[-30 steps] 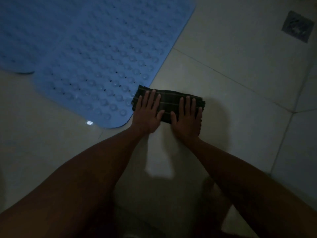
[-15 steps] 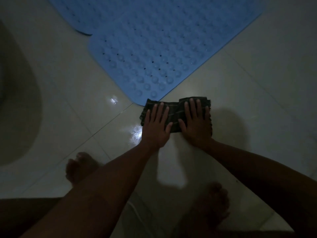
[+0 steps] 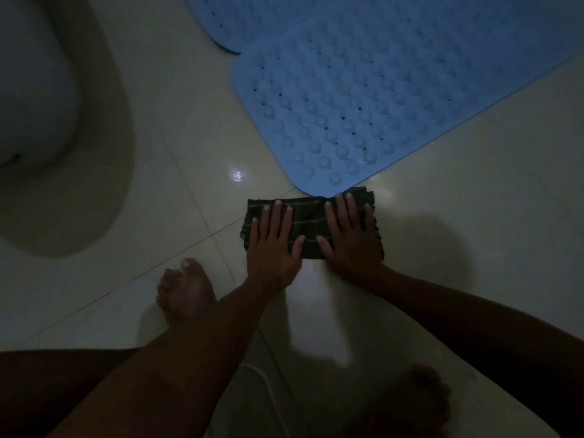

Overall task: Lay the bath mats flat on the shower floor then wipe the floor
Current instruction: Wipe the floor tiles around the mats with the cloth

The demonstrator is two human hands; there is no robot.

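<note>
A folded dark checked cloth (image 3: 311, 214) lies on the pale tiled floor (image 3: 458, 216), just below the rounded corner of a blue bath mat (image 3: 379, 99). That mat lies flat, studded with bumps and small holes. A second blue mat (image 3: 240, 17) lies behind it at the top, partly under its edge. My left hand (image 3: 273, 245) presses flat on the cloth's left half, fingers spread. My right hand (image 3: 350, 238) presses flat on the right half. The cloth's far edge touches the mat's corner.
A white toilet base (image 3: 34, 99) stands at the left with a wide shadow around it. My bare left foot (image 3: 185, 290) rests on the tiles beside my left forearm; my right foot (image 3: 420, 403) is dim at the bottom. A thin white cord (image 3: 268, 384) lies between them.
Both hands have slid the cloth back toward me, off the mat's edge onto bare tile. The view has swung left, bringing in the toilet base and my feet; the drain has left view.
</note>
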